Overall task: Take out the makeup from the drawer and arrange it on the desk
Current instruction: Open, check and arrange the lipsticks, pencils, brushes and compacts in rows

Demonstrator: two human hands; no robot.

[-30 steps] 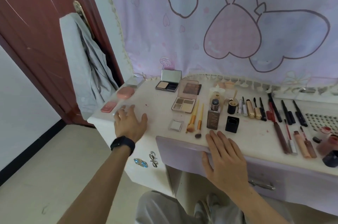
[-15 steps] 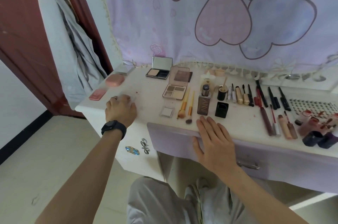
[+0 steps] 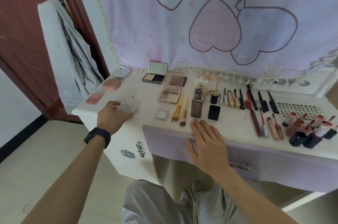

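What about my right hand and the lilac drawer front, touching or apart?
Touching. The head view shows the right hand draped over the desk edge, thumb against the drawer front.

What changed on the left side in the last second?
The left hand, flat on the desk a second ago, curled and now grips a clear case near the desk's left front corner. The right hand stayed flat on the front edge above the drawer; the foundation bottle and brushes sit unmoved.
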